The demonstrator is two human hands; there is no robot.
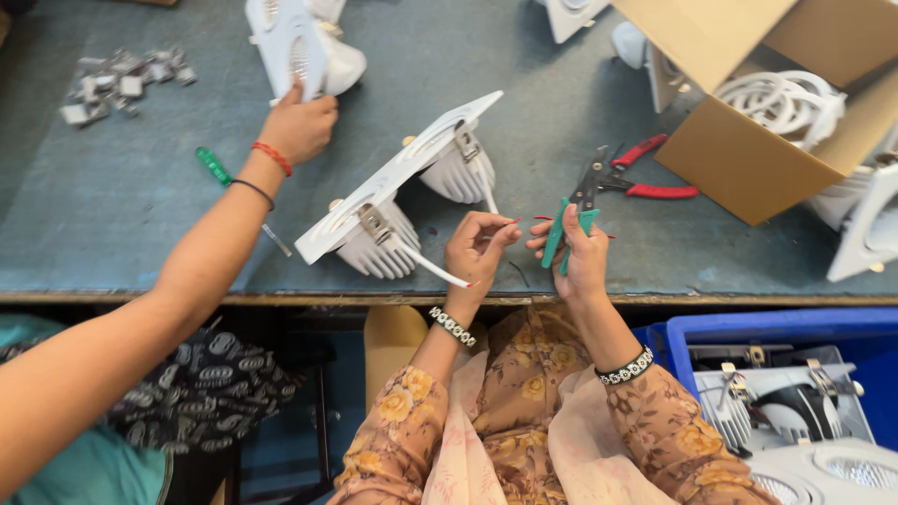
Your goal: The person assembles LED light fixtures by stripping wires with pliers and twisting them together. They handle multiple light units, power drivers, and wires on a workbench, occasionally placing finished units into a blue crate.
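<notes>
Bench (112, 215), grey; box (748, 154) far right; twin lamp (398, 192) before me, tilted; my right hand (582, 257) closed on green cutters (572, 229); my left hand (477, 248) pinching red wire (513, 222); co-worker's hand (297, 126) on another lamp (304, 47).

I count three hands: my left hand (479, 245), my right hand (578, 254) and one co-worker's hand (299, 126). There are two cutting tools, green-handled pliers (572, 220) and red-handled pliers (645, 173), one green screwdriver (215, 166), and one cardboard box (748, 154).
</notes>
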